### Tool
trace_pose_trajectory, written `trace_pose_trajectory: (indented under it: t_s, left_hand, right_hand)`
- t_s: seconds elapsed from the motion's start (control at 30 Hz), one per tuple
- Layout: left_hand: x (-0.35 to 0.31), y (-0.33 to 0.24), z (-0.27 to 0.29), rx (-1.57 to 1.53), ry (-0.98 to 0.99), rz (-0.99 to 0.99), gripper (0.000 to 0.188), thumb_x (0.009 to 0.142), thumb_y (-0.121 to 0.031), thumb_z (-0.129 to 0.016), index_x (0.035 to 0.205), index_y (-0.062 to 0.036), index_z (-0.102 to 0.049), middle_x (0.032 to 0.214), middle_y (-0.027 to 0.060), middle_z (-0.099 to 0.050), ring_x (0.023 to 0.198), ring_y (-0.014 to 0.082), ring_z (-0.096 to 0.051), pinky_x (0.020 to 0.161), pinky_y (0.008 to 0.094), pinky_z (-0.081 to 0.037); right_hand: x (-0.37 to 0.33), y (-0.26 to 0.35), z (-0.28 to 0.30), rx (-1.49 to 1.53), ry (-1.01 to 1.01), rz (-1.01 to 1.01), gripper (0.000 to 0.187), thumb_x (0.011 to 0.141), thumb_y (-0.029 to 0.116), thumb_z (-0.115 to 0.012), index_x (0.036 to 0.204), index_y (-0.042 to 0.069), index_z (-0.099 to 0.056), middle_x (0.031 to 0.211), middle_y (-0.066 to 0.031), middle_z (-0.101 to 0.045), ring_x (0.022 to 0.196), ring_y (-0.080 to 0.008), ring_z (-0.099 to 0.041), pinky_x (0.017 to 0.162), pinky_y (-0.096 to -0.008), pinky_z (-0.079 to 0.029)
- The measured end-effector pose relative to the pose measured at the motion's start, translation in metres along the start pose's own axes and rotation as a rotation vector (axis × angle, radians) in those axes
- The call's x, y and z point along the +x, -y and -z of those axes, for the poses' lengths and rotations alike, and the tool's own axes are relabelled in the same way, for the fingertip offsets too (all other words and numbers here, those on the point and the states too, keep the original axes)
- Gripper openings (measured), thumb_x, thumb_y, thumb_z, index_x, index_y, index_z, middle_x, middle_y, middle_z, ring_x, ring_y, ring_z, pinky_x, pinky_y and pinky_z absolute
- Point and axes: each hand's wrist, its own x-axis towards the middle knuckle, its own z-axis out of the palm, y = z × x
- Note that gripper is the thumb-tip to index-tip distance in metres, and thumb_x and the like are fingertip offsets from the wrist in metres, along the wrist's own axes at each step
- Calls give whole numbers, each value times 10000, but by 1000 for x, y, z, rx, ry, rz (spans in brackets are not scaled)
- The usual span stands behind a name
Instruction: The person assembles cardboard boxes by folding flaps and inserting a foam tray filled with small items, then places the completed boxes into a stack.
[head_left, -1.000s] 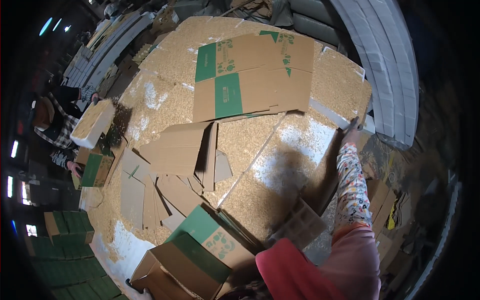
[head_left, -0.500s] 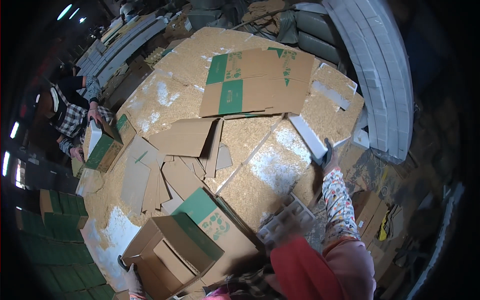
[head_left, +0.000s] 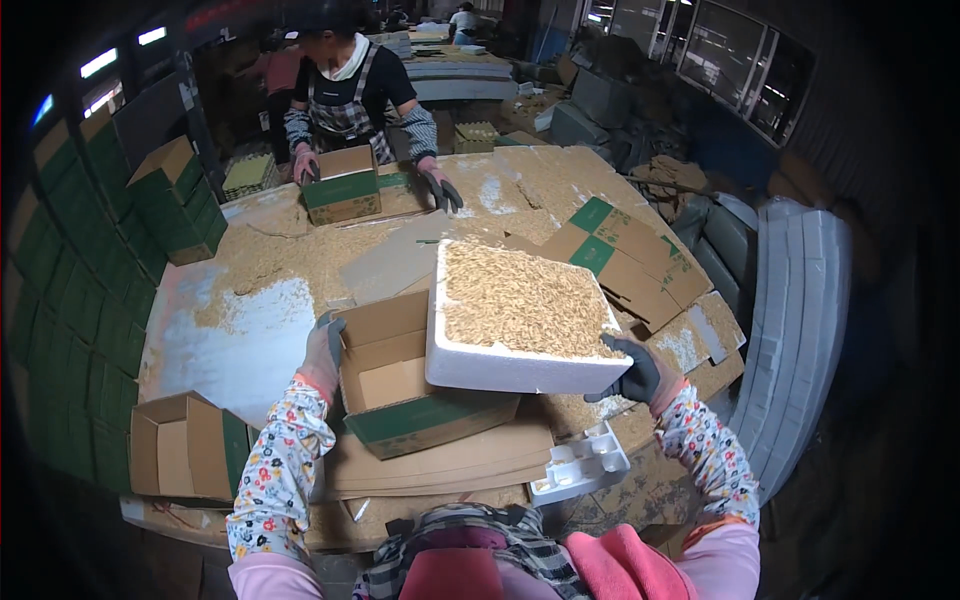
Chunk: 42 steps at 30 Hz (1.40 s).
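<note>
My right hand [head_left: 640,372], in a grey-palmed glove, grips the right corner of a white foam box [head_left: 520,372] filled with straw-coloured husks or grains. That foam box hangs over the right part of an open green and brown cardboard box [head_left: 430,425], hiding some of its opening. My left hand [head_left: 325,355], gloved too, holds the cardboard box by its left wall. Inside the cardboard box a pale brown cardboard surface shows. Beneath it lies a stack of flat cardboard sheets [head_left: 440,465].
Another open carton [head_left: 180,445] stands at the left table edge. A white moulded foam tray [head_left: 580,465] lies to the right, flattened cartons [head_left: 640,262] farther back. Across the husk-strewn table [head_left: 240,330], a co-worker [head_left: 365,105] handles a green carton [head_left: 343,190]. Foam stacks [head_left: 795,330] rise at right.
The view has swung left and up. My right hand has brought the husk-filled foam box from the table's right side to the cardboard box. My left hand still holds the cardboard box.
</note>
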Motion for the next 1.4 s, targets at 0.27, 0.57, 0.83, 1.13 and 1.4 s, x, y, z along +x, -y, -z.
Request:
trace_pose_trajectory:
  t_s: [0.27, 0.57, 0.83, 1.13, 1.4]
  left_hand:
    - [-23, -10, -18, 226, 142, -76, 328, 988, -229, -441, 1231, -23, -523, 1104, 58, -605, 935, 129, -583, 841, 261, -474]
    - [-4, -6, 9, 921, -212, -234, 278, 812, -51, -602, 1073, 14, -535, 909, 80, -614, 782, 150, -567, 716, 282, -480]
    - [-25, 4, 2, 982, -340, -227, 302, 775, -29, -670, 1042, -4, -532, 904, 83, -626, 799, 153, -592, 729, 286, -491]
    - [-45, 1, -42, 1147, -436, -282, 474, 797, -228, -721, 1099, 46, -479, 983, 196, -625, 897, 276, -620, 807, 347, -486]
    - [-66, -39, -100, 1924, -23, -1061, 960, 585, -314, -814, 1369, -83, -310, 1395, 151, -336, 1327, 356, -279, 1089, 604, -133]
  right_hand:
    - [73, -12, -111, -1077, 232, 28, 402, 958, 307, -511, 1278, 64, -534, 1146, -82, -604, 989, -145, -568, 842, -301, -492]
    - [117, -68, -95, -1287, -77, 752, 695, 851, 315, -606, 1397, 49, -269, 1385, -308, -311, 1275, -442, -353, 1077, -430, -301]
    - [273, 21, 135, -2086, -707, 386, 420, 857, 156, -457, 1266, 83, -519, 1344, -222, -441, 1300, -361, -370, 1097, -520, -203]
    - [195, 34, -34, -1975, -390, 623, 296, 761, 234, -657, 989, 76, -553, 1020, -124, -610, 1007, -271, -586, 805, -409, -460]
    - [187, -54, -194, -1923, 297, 854, 322, 751, 229, -649, 1005, 65, -536, 987, -136, -604, 957, -313, -595, 841, -415, -460]
